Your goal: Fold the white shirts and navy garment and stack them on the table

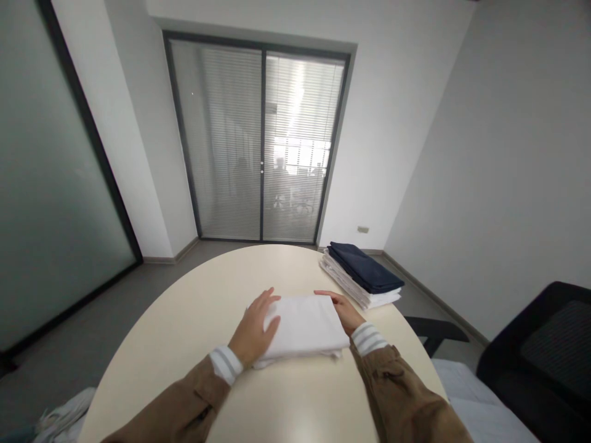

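Both open palms, left hand (253, 332) and right hand (344, 311), press flat against the folded white cloth (305, 326) on the round table (194, 307), gripping nothing.

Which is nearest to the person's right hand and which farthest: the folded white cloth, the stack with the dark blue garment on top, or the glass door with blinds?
From the right hand:
1. Folded white cloth, touching it, just to its left.
2. Stack topped with the dark blue garment, at the table's far right edge.
3. Glass door with blinds, across the room.
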### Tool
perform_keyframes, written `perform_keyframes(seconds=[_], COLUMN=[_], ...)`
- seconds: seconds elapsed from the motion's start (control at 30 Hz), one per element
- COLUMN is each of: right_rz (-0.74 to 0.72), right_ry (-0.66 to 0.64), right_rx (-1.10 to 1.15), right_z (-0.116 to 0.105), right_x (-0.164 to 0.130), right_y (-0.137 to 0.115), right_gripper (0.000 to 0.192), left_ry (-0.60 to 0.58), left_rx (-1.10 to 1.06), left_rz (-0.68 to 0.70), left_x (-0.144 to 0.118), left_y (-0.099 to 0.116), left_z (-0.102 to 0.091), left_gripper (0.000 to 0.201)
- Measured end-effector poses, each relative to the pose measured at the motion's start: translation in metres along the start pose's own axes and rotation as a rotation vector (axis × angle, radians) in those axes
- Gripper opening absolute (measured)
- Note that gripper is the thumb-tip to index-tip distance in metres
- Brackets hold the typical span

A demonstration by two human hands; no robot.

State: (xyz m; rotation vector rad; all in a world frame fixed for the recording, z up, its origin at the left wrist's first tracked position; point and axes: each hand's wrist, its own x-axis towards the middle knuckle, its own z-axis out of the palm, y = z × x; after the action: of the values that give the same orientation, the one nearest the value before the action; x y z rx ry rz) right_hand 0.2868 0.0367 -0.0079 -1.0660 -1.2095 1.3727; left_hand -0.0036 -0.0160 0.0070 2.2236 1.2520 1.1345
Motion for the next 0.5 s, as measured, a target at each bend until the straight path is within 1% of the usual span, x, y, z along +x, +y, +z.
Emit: perform_keyframes(seconds=[0.07,0.13,0.2,0.27,0.3,0.33,0.4,0.43,0.47,0.5], right_rz=[0.008,0.029,0.006,-0.108,-0.190,-0.274,-0.396,-0.433,-0.439,-0.416], right_ry=[0.015,0.058,0.177,0.301,0.326,0.309,0.175,0.105,0.042,0.002], right_rx=[-0.004,-0.040,-0.142,-0.328,-0.444,-0.567,-0.806,-0.897,-1.003,-1.116], right_z=[0.000,-0.001,-0.001,0.005,0.011,0.020,0.043,0.057,0.069,0.081], right_x=[0.000,0.001,0.003,0.001,-0.001,-0.005,-0.015,-0.022,-0.027,-0.032], right_y=[0.001,0.001,-0.006,-0.020,-0.030,-0.038,-0.050,-0.052,-0.049,-0.044], right_gripper=[0.047,0.043,0.036,0.033,0.034,0.037,0.042,0.044,0.046,0.047], left_ry=[-0.161,-0.248,-0.270,-0.263,-0.259,-0.257,-0.252,-0.249,-0.249,-0.253], left_rx=[0.222,0.376,0.462,0.501,0.507,0.506,0.495,0.484,0.469,0.449], left_rz=[0.023,0.011,-0.012,-0.039,-0.050,-0.056,-0.060,-0.063,-0.069,-0.079], left_x=[-0.011,-0.019,-0.022,-0.023,-0.022,-0.022,-0.022,-0.021,-0.021,-0.021], left_y=[0.011,0.017,0.019,0.020,0.020,0.019,0.018,0.016,0.014,0.011], left_z=[0.008,0.014,0.016,0.015,0.015,0.015,0.016,0.017,0.018,0.019], left_gripper=[0.052,0.057,0.058,0.059,0.059,0.059,0.059,0.059,0.060,0.062])
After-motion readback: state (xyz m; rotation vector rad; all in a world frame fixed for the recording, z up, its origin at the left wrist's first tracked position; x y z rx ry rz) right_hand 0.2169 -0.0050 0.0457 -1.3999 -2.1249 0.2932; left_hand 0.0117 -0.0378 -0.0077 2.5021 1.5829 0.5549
